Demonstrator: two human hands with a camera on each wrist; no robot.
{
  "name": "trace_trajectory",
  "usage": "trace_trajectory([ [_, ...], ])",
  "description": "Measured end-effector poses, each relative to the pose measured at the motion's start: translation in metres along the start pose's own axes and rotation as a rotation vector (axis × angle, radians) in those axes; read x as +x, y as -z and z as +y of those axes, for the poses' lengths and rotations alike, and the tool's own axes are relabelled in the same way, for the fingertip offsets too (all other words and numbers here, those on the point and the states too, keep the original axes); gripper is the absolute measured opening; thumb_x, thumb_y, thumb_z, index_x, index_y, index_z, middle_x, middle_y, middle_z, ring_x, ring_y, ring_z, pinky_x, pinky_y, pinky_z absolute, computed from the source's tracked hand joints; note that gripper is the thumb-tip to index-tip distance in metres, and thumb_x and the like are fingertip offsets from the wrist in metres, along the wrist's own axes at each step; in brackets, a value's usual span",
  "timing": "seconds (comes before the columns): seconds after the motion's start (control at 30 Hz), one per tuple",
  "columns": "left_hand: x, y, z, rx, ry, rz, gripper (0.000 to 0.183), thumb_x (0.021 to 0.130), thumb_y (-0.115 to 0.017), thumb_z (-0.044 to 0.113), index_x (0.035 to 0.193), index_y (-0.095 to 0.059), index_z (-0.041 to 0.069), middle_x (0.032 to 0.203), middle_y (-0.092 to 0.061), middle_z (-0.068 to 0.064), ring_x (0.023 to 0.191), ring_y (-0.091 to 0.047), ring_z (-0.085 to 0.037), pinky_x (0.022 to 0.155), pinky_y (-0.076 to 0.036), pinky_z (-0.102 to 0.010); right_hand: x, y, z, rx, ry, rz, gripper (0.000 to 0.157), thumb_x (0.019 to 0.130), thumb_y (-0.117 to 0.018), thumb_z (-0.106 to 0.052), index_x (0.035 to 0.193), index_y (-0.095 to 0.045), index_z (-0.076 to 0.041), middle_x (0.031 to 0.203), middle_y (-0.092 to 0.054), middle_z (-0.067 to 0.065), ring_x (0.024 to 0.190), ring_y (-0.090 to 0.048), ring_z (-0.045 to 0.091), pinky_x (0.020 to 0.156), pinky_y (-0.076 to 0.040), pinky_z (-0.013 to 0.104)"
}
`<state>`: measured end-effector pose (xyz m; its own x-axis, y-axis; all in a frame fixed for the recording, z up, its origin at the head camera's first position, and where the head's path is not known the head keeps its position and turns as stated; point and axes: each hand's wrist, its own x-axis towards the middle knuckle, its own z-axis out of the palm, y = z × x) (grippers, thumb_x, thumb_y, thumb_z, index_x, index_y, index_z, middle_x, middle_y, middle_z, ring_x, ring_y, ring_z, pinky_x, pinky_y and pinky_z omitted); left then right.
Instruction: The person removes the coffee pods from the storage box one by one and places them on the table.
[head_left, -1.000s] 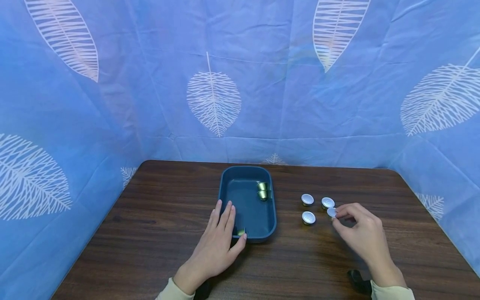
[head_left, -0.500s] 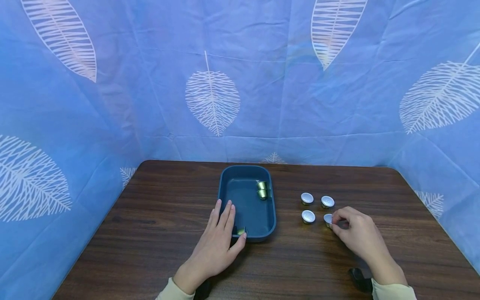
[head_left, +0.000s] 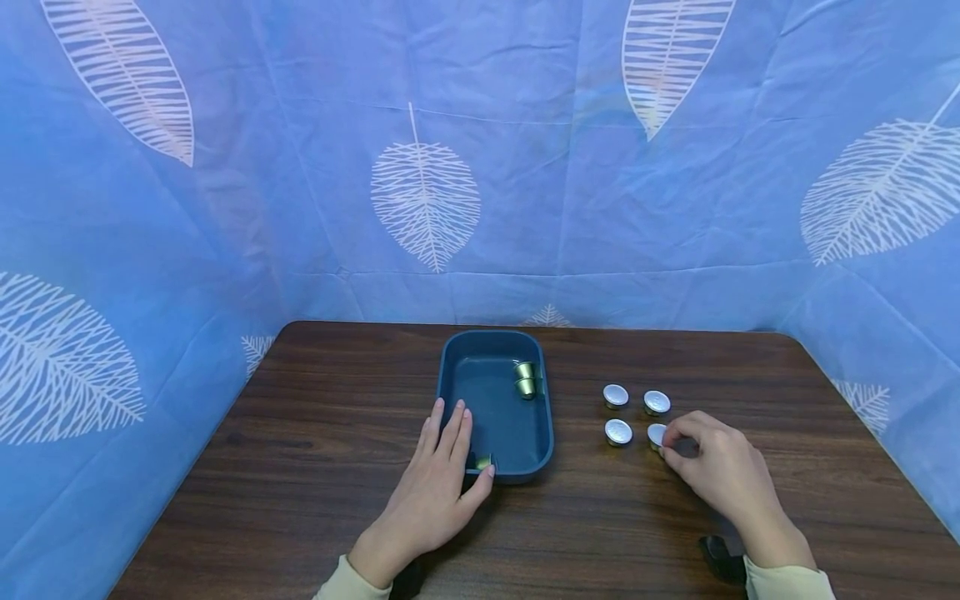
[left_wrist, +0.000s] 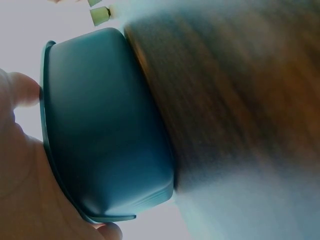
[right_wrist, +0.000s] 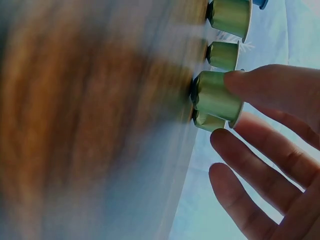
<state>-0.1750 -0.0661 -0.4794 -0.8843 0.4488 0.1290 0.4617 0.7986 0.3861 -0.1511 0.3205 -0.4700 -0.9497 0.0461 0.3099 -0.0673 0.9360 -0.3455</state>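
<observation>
My right hand (head_left: 723, 475) pinches a green coffee capsule (right_wrist: 215, 95) with a silver lid between thumb and fingertips, its base right at the tabletop. Three more lidded capsules (head_left: 618, 432) stand lid up beside it, forming a small square with it. My left hand (head_left: 427, 500) lies over the near left corner of a dark blue tray (head_left: 498, 425). Its fingers stretch straight along the left rim and its thumb touches the near rim. Inside the tray, two green capsules (head_left: 525, 387) lie on their sides by the right wall. Another capsule (head_left: 483, 461) lies near the left thumb, partly hidden.
The dark wood table (head_left: 337, 400) reaches back to a blue curtain (head_left: 300, 167) with white leaf prints. Black straps (head_left: 722, 560) show at the wrists, near the pale sleeves (head_left: 787, 583).
My right hand has moved slightly left and down with its capsule, bringing it in front of the back right one, level with the front left one. My left hand stays on the tray.
</observation>
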Motion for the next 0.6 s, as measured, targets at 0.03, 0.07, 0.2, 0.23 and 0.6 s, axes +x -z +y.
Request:
trace_trajectory([
  [0.03,0.0001,-0.0001,-0.0001,0.0,-0.001,0.001,0.08,0.11,-0.049,0.053,0.17,-0.027,0.004,0.182,-0.018,-0.012,0.17,-0.004,-0.039,0.135,-0.018,-0.061,0.0001,0.0001,-0.0003,-0.001,-0.002,-0.003,0.02,0.083,-0.09,-0.01,0.085,-0.076,-0.025,0.107,-0.077,0.003,0.08,-0.066,0.021,0.058,-0.046,0.034],
  [0.07,0.0003,-0.0001,-0.0001,0.0,-0.001,0.002,0.08,0.11,-0.049,0.053,0.17,-0.027,0.004,0.182,-0.018,-0.012,0.17,-0.004,-0.039,0.135,-0.018,-0.061,0.0001,0.0002,-0.0006,-0.001,-0.003,-0.005,0.02,0.083,-0.09,-0.01,0.085,-0.076,-0.025,0.107,-0.077,0.003,0.08,-0.066,0.02,0.058,-0.047,0.034],
  [0.2,0.0005,-0.0008,-0.0005,-0.002,-0.001,0.003,0.08,0.11,-0.049,0.053,0.17,-0.027,0.004,0.182,-0.019,-0.012,0.17,-0.004,-0.039,0.135,-0.018,-0.061,-0.0001,0.0002,-0.0022,-0.004,-0.008,-0.015,0.019,0.083,-0.09,-0.012,0.085,-0.076,-0.024,0.106,-0.077,0.003,0.076,-0.062,0.016,0.058,-0.044,0.032],
  [0.23,0.0005,-0.0009,-0.0006,0.0,-0.002,0.002,0.08,0.11,-0.049,0.053,0.17,-0.027,0.004,0.182,-0.018,-0.012,0.17,-0.004,-0.039,0.135,-0.018,-0.061,0.0,0.0001,-0.0025,-0.007,-0.006,-0.01,0.019,0.083,-0.09,-0.013,0.085,-0.076,-0.024,0.105,-0.077,0.002,0.074,-0.061,0.015,0.057,-0.043,0.031],
  [0.6,0.0012,-0.0014,-0.0013,0.002,0.002,-0.007,0.081,0.111,-0.048,0.054,0.171,-0.026,0.005,0.182,-0.017,-0.012,0.171,-0.003,-0.037,0.135,-0.018,-0.061,-0.0002,-0.0009,-0.0039,-0.012,-0.002,0.002,0.019,0.082,-0.09,-0.016,0.085,-0.074,-0.026,0.104,-0.076,0.0,0.077,-0.06,0.016,0.062,-0.044,0.033],
])
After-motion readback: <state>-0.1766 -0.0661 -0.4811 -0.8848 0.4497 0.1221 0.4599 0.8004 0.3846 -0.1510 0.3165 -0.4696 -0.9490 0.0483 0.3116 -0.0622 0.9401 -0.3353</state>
